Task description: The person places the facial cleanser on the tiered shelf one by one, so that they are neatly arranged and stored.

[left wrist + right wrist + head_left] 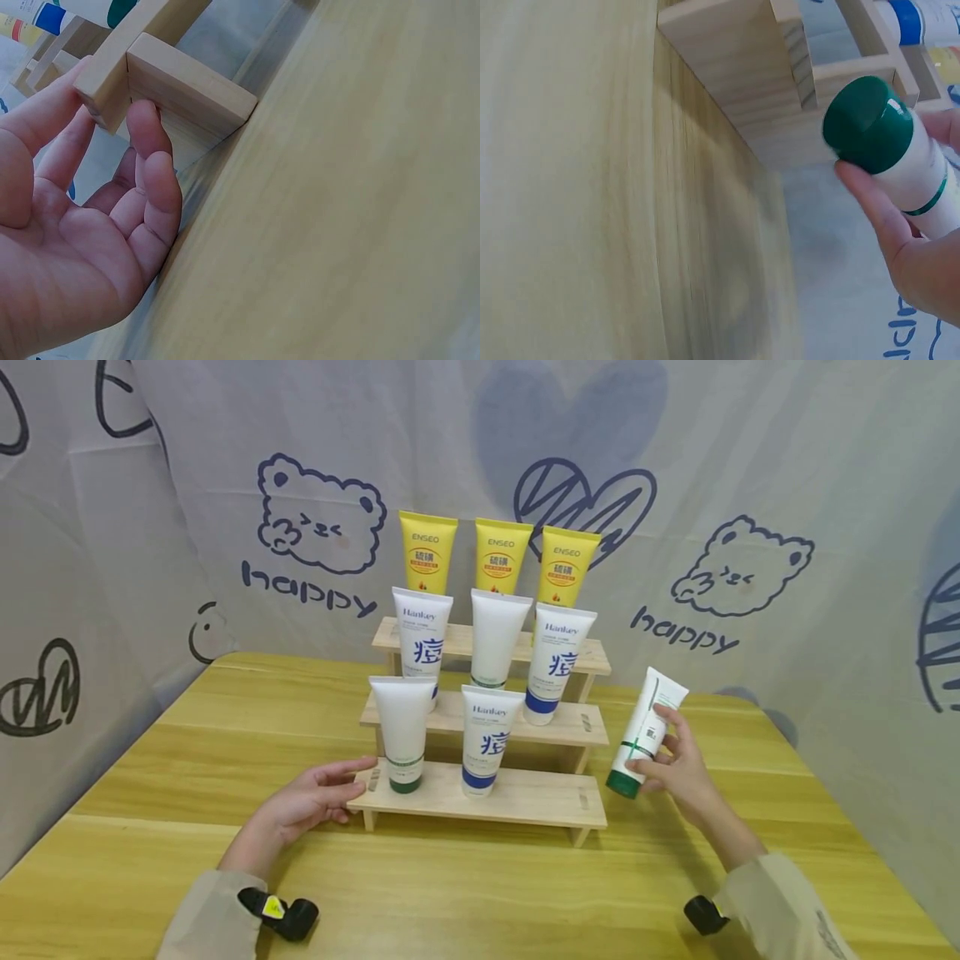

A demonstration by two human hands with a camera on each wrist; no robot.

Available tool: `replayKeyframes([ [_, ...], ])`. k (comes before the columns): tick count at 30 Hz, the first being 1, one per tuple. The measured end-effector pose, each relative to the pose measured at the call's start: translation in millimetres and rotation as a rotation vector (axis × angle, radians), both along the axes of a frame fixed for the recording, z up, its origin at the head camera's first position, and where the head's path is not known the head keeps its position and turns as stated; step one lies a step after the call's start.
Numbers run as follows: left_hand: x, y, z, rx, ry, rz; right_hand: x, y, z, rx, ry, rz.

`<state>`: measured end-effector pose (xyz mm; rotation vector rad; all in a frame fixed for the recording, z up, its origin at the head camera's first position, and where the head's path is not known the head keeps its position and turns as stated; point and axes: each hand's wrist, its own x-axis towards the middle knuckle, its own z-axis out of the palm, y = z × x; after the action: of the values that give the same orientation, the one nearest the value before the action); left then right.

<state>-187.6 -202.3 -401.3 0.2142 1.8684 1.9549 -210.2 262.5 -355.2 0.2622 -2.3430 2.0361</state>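
My right hand holds a white squeeze tube with a green cap to the right of a three-step wooden display stand. The tube is tilted, cap end down, its green cap close beside the stand's end in the right wrist view. My left hand grips the left end of the lowest step, with curled fingers by the step's leg. On that step stand a white tube with a green cap and a Hankey tube with a blue band.
Two Hankey tubes flank a plain white tube on the middle step. Three yellow ENSEO tubes stand on the top step. The stand rests on a wood-grain table, with a printed curtain behind it.
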Motion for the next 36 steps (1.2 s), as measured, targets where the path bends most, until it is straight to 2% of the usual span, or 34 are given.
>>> replayKeyframes([
  [7,-0.5,0.4,0.7,-0.003,0.003,0.000,7.1,-6,5.5,-0.101,0.108,0.027],
  [14,-0.4,1.1,1.7,-0.007,0.004,0.000,15.0,-18,11.6,-0.198,0.217,0.016],
  [19,-0.4,1.8,3.1,-0.006,0.009,-0.003,20.8,-29,13.3,-0.204,0.326,0.015],
  [24,0.0,2.6,4.1,-0.011,0.010,0.005,23.8,-39,12.0,-0.220,0.435,0.055],
  [28,-0.3,2.6,3.6,-0.016,0.012,0.005,25.0,-46,10.5,-0.181,0.484,0.085],
  [36,0.0,0.8,1.3,-0.023,0.005,0.009,25.5,-64,6.6,-0.022,0.571,0.117],
])
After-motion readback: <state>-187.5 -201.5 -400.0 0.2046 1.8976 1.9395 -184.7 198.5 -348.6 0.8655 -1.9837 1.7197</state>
